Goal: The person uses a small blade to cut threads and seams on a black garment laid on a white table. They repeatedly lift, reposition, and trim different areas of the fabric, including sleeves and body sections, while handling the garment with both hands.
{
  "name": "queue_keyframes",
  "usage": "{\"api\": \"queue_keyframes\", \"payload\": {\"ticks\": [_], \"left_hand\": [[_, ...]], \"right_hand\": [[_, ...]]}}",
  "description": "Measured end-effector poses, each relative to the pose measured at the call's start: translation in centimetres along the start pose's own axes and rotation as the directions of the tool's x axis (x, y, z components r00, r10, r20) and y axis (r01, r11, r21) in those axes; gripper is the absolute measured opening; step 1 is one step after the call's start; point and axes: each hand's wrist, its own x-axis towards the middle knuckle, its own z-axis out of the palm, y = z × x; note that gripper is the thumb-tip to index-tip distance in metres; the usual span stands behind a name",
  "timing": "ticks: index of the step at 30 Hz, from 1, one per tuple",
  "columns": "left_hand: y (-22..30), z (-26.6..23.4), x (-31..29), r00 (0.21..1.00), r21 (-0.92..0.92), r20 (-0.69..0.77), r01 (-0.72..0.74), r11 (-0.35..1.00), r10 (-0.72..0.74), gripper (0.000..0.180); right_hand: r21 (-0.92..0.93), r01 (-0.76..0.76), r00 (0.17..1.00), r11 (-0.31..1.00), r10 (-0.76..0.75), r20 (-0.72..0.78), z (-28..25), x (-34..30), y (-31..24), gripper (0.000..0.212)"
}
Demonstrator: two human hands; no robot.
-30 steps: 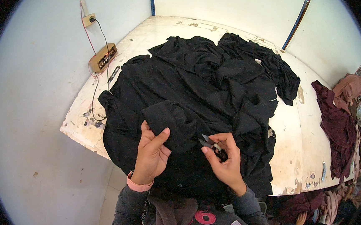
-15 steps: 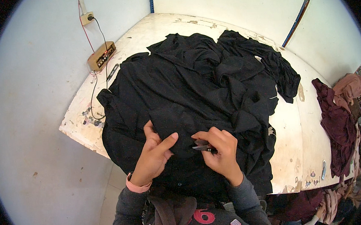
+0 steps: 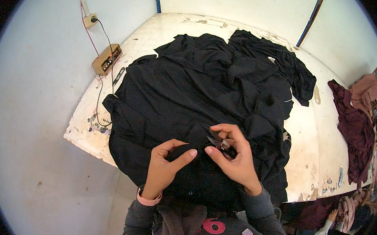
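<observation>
Black fabric (image 3: pixel 174 96), apparently garments, lies in a large crumpled heap and hangs over the near edge toward me. My left hand (image 3: pixel 164 165) is closed on a fold of this black fabric, with thumb and fingers pinched around it. Small dark thread snips (image 3: pixel 216 140) are in my right hand (image 3: pixel 239 155), their pointed blades angled up and left beside the fold. My right thumb tip is close to the left one, near the cloth. Whether the blades touch a thread is too dark to tell.
A worn white table (image 3: pixel 303 162) carries the heap. At its left edge sit a brown box with knobs (image 3: pixel 106 60), a black cable (image 3: pixel 97 106) and a slim dark tool (image 3: pixel 119 76). Maroon cloth (image 3: pixel 355 138) lies at right; another person's hand (image 3: pixel 333 215) shows below it.
My right hand has turned, and the snips' blades now point upward with the thumb lower. My left hand has shifted slightly right and lifted a fold of the black fabric.
</observation>
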Motion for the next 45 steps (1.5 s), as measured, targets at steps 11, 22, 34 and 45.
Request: {"api": "queue_keyframes", "payload": {"ticks": [11,22,34,45], "left_hand": [[-0.8,1.4,0.4,0.955,0.13,-0.106,-0.262,0.956,0.276,0.014],[-1.5,1.0,0.7,0.722,0.651,0.023,-0.536,0.537,0.692,0.029],[-1.6,1.1,0.8,0.553,0.795,0.204,-0.575,0.193,0.808,0.021],[-2.4,1.2,1.3,0.992,-0.188,-0.122,-0.029,0.982,0.006,0.018]], "right_hand": [[-0.008,-0.169,0.969,0.986,0.168,0.181,-1.1,-0.4,-0.8,0.021],[-0.044,-0.139,0.981,0.989,0.144,0.127,-1.0,-0.8,0.4,0.02],[-0.411,0.062,0.998,0.91,-0.042,0.056,-1.0,-0.8,-1.1,0.02],[-0.195,-0.068,0.988,0.978,0.039,-0.149,-0.9,-0.9,1.4,0.028]]}}
